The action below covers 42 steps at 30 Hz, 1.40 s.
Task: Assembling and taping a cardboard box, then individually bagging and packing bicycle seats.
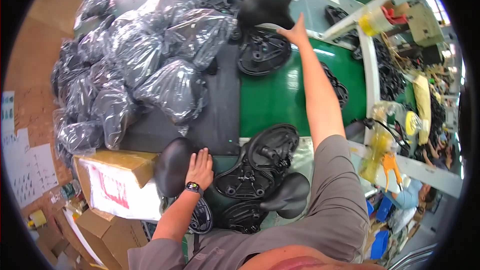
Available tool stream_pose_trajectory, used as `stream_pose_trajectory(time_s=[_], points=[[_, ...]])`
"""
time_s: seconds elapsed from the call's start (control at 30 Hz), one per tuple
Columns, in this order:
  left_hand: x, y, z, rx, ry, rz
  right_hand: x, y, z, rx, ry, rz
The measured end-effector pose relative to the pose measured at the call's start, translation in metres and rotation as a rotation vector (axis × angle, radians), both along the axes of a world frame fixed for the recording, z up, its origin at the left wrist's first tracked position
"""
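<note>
We rest our left hand (200, 168), fingers spread flat, on a black bicycle saddle (172, 166) beside a cardboard box with a white-and-red label (116, 186). Our right hand (295, 32) reaches far out, fingers loosely open, touching another black saddle (266, 4). Left of those fingertips lies a heap of plastic-bagged saddles (145, 65).

A heap of plastic-wrapped saddles (140, 65) covers the belt's (220, 115) left side. A cardboard box (117, 182) sits at the near left, and a yellow tape roll (372, 20) hangs on the white frame (370, 70) to the right
</note>
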<state>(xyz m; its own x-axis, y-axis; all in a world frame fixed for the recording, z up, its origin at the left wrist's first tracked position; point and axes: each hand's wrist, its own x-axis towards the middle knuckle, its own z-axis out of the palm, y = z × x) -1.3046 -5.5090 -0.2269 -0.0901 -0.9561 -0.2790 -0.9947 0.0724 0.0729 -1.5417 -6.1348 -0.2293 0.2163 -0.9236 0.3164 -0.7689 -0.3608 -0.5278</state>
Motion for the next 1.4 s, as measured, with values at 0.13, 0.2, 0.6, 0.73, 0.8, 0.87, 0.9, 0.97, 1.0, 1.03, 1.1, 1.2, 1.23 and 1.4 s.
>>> stream_pose_trajectory(time_s=[0.13,0.2,0.6,0.73,0.8,0.87,0.9,0.97,1.0,1.03,1.1,1.2,1.23,1.4], points=[[0.007,0.011,-0.005,-0.006,-0.061,0.004,0.046,-0.005,-0.012,0.087,-0.045,-0.039],[0.01,0.013,0.002,0.002,-0.063,0.003,0.056,0.017,0.001,0.156,0.067,-0.04],[0.0,0.002,-0.007,-0.068,0.01,-0.015,-0.084,0.144,0.037,0.576,0.192,-0.335],[0.012,0.018,-0.005,-0.073,0.003,0.033,-0.096,0.228,0.083,0.778,0.345,-0.188],[0.01,0.011,0.003,-0.035,-0.006,0.017,-0.107,0.253,0.107,0.818,0.552,-0.173],[0.014,0.016,0.001,-0.032,-0.01,0.026,-0.091,0.265,0.144,0.843,0.76,-0.088],[0.015,0.018,-0.001,-0.037,-0.023,0.027,-0.086,0.264,0.153,0.826,0.842,-0.025],[0.008,0.005,0.004,-0.031,-0.048,-0.012,-0.093,0.252,0.163,0.4,0.714,-0.032],[0.009,0.005,0.004,-0.025,-0.046,-0.007,-0.071,0.231,0.161,0.337,0.713,-0.005],[0.011,0.007,0.004,-0.019,-0.045,-0.001,-0.05,0.2,0.139,0.264,0.599,0.093],[0.015,0.015,0.004,-0.001,-0.05,0.024,0.009,0.136,0.095,0.134,0.539,0.233],[0.012,0.013,0.002,0.019,-0.054,0.028,0.086,0.038,0.048,-0.18,0.506,0.257],[0.008,0.01,-0.001,0.013,-0.03,0.033,0.105,0.008,0.039,-0.292,0.483,0.228],[0.003,0.007,-0.003,-0.025,-0.078,0.012,0.147,-0.048,0.017,-0.176,0.76,0.035]])
